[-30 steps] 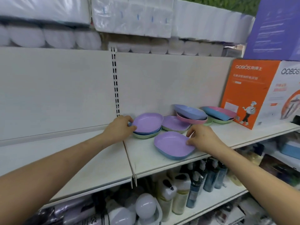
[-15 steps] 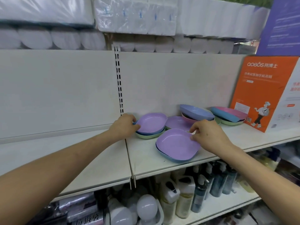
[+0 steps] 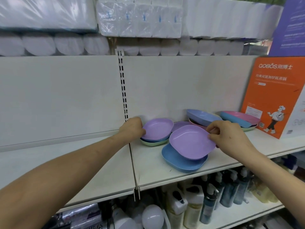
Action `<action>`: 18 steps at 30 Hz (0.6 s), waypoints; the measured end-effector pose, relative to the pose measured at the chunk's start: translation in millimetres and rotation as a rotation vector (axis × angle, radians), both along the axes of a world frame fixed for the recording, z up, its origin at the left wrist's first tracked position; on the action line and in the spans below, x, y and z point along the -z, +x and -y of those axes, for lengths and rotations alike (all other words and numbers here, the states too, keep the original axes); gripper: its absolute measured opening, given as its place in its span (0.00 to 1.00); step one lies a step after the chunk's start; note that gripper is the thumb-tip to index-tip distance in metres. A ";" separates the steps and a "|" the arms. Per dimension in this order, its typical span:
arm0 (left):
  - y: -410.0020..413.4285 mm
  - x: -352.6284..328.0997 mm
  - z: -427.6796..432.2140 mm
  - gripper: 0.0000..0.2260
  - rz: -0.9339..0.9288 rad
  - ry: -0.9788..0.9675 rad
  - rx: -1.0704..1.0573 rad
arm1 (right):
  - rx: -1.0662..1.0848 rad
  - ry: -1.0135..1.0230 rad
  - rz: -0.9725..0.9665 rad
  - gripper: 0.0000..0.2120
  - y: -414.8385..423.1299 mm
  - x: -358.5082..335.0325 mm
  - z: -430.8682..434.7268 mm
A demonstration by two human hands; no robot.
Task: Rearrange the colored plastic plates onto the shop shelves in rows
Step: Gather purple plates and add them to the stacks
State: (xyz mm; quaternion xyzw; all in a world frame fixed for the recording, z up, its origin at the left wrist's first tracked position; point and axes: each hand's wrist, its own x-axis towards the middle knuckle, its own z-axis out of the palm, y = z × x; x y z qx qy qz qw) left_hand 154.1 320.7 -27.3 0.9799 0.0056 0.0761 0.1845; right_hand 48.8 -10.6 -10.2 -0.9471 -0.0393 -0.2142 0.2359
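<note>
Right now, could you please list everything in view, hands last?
front plate: one, blue, front of shelf
held plate: one, purple, tilted over front plate
left stack: several, purple over blue over green, back left
back plate: one, purple, behind held plate
middle pile: two, blue on pink, back
right pile: several, pink, blue, green, back right
box: one, orange, far right
tissue packs: many, white, above
bottles: several, dark and pale, below
left hand: grips left stack
right hand: pinches held plate
</note>
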 end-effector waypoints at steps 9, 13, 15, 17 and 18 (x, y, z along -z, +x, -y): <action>9.3 -10.2 -3.7 0.03 -0.022 0.020 -0.028 | -0.020 0.096 0.003 0.09 1.2 2.1 9.7; 11.1 -14.7 -5.8 0.03 -0.035 0.061 -0.017 | -0.024 0.103 -0.004 0.09 2.4 0.2 8.2; 11.4 -16.1 -4.8 0.02 -0.032 0.092 -0.009 | -0.030 0.104 0.001 0.09 2.4 -1.4 6.7; 11.7 -16.5 -2.9 0.03 -0.022 0.120 -0.002 | -0.032 0.105 0.007 0.09 2.7 -2.3 5.7; 12.0 -16.6 -2.3 0.05 -0.009 0.133 0.004 | -0.033 0.106 0.008 0.09 2.9 -2.7 5.3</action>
